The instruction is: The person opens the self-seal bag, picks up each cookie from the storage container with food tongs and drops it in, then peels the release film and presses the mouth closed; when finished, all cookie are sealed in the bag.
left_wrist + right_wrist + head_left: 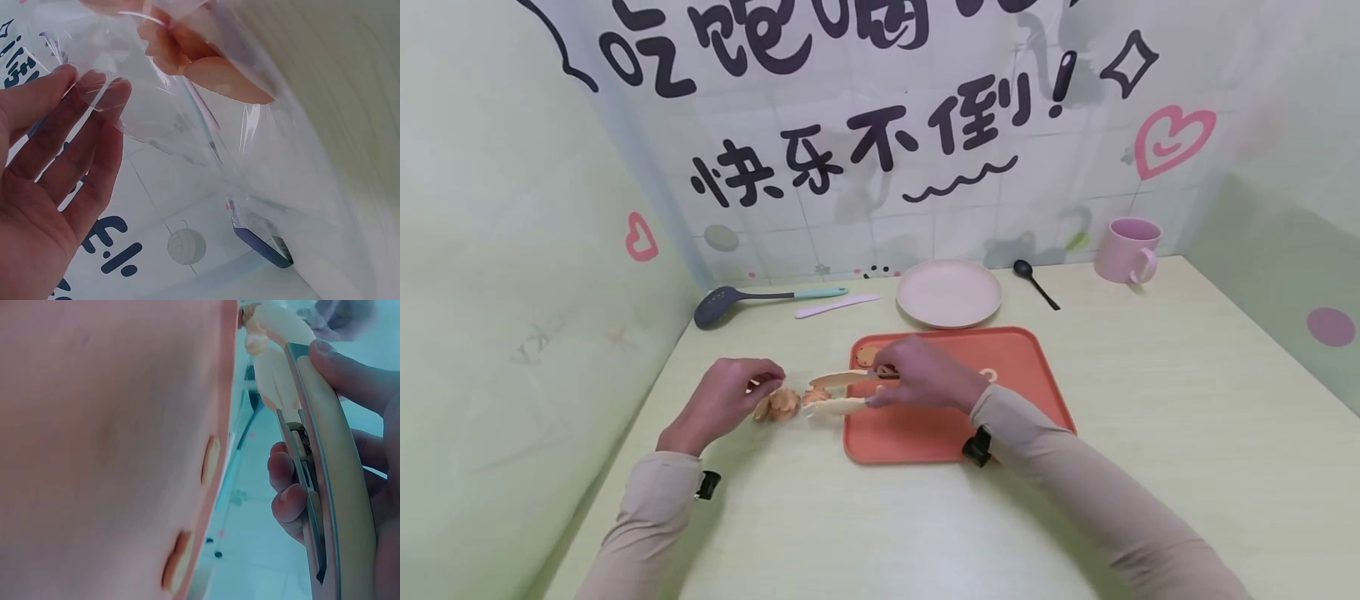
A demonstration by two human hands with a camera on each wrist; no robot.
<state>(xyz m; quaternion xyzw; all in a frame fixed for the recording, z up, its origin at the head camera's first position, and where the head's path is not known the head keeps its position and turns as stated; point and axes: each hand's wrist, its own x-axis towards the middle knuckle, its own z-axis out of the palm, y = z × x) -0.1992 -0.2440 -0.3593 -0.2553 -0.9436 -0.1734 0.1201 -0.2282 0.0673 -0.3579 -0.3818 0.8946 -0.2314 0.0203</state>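
Note:
My left hand (726, 400) pinches the edge of a clear plastic bag (250, 144) between thumb and fingertips. Inside the bag are several light-brown, scallop-edged biscuit-like pieces (784, 402). My right hand (928, 377) grips a pair of tongs (350, 487) with cream-coloured arms, thumb on one side and fingers on the other. The tong tips point left toward the bag, and an orange-brown piece (817, 394) shows between them at its mouth. Beneath the right hand lies an orange-red tray (917, 442). A round biscuit (867, 356) and a small pale ring (988, 375) are on it.
Behind the tray stands a pink plate (950, 292). A dark slotted ladle (718, 307) and a lilac knife (837, 307) lie back left. Toward the back right are a black spoon (1036, 283) and a pink mug (1126, 250). Walls with printed sheets border the table.

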